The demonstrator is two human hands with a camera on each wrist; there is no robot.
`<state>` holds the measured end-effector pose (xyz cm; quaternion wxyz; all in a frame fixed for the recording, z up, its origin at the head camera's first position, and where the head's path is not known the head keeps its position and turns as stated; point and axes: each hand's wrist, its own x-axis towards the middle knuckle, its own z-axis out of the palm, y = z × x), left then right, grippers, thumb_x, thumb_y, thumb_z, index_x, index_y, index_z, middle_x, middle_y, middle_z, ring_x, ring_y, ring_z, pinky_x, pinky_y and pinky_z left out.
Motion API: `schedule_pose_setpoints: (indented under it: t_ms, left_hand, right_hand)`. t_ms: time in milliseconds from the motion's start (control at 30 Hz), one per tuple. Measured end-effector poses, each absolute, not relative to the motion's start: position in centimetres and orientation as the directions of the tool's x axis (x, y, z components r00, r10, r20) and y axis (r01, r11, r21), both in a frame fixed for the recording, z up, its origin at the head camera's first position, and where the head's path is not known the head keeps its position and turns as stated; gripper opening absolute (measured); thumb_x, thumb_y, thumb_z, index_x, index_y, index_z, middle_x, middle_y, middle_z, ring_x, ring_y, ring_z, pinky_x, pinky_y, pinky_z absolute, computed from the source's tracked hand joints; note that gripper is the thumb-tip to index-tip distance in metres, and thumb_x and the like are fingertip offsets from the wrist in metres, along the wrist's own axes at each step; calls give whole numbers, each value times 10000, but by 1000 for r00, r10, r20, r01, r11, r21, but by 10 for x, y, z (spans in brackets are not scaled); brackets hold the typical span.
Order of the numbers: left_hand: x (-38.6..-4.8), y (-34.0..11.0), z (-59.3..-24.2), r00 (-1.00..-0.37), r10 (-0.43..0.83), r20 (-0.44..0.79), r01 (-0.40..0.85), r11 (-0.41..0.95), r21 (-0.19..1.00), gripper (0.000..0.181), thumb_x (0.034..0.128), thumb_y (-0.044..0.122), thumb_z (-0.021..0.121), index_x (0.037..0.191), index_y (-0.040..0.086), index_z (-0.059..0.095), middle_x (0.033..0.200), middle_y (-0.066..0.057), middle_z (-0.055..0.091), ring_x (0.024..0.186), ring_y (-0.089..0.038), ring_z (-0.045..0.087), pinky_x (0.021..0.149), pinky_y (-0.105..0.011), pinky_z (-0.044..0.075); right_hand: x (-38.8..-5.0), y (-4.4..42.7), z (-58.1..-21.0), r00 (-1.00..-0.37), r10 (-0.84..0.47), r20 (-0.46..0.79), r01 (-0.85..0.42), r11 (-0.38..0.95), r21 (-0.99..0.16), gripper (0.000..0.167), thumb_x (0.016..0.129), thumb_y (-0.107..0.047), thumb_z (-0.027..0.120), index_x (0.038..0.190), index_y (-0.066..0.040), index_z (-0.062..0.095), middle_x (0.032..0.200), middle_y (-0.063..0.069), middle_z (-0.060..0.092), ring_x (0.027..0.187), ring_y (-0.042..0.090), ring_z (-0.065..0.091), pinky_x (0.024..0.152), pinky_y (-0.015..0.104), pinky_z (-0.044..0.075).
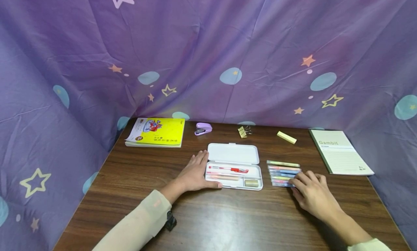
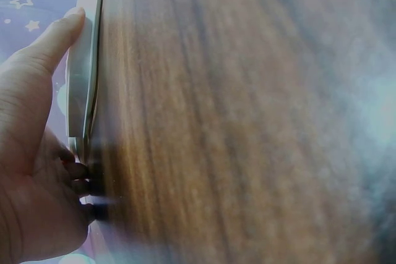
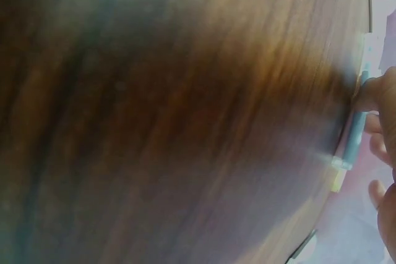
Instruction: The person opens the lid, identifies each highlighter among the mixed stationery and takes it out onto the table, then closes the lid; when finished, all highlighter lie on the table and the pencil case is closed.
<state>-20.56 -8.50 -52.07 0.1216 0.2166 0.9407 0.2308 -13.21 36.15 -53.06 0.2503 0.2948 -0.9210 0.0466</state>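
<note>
A white pencil case (image 1: 232, 154) lies open on the table with its lid folded back. Inside are a red pen (image 1: 239, 170), a few slim sticks (image 1: 223, 177) and a small beige block (image 1: 251, 183) in the corner compartment. My left hand (image 1: 193, 175) rests against the case's left side, fingers extended, thumb along the near edge. To the right of the case, several coloured pens (image 1: 284, 164) lie in a row. With curled fingers, my right hand (image 1: 314, 195) pinches the nearest, a blue pen (image 3: 354, 140), at its right end.
Along the back stand a yellow book (image 1: 166, 131), a purple stapler (image 1: 203, 128), a gold binder clip (image 1: 242, 132) and a pale yellow stick-shaped block (image 1: 286, 137). A notepad (image 1: 342, 155) lies at the right. Purple curtains (image 1: 208, 55) surround the wooden table (image 1: 208, 222).
</note>
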Motion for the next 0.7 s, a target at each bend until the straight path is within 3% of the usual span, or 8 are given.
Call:
schedule_pose_setpoints:
  t_ms: [133,367,567,700]
  left_hand:
    - [-205,-85,-520,-877,461,-132,348,801,487,1398,836,843,768,1773,27,127,1867,-191,112,1754,-326,86,1444,-491,91]
    - [-206,-85,-522,-878,461,-132,349,803,483,1397,837,847,762,1772,24,128,1866,-195,116,1755,-325,85,1444,-491,96]
    - [-206,-85,-522,-878,461,-132,350,803,482,1401,836,853,757,1772,25,124,1866,-195,111,1755,-325,82,1444,-490,96]
    - [-205,-85,-521,-876,463,-134,350,803,483,1403,837,852,758,1773,24,119,1866,-196,106,1755,-327,80,1444,-491,91]
  right_hand:
    - [-132,362,-531,-694,-523,495,-572,818,64,277,1041,-274,553,1050,-106,772,993,39,685,946,304,599,804,674,499]
    - [-132,363,-532,-684,-531,500,-584,810,62,190,881,-167,703,1040,-100,782,969,31,690,922,287,599,797,652,500]
    - [-131,364,-532,-673,-537,509,-593,803,64,224,977,-214,601,1052,-109,783,967,30,685,911,282,600,781,626,500]
    - [-131,364,-531,-672,-538,508,-595,802,62,200,935,-186,637,1048,-113,784,964,27,680,906,278,601,768,607,494]
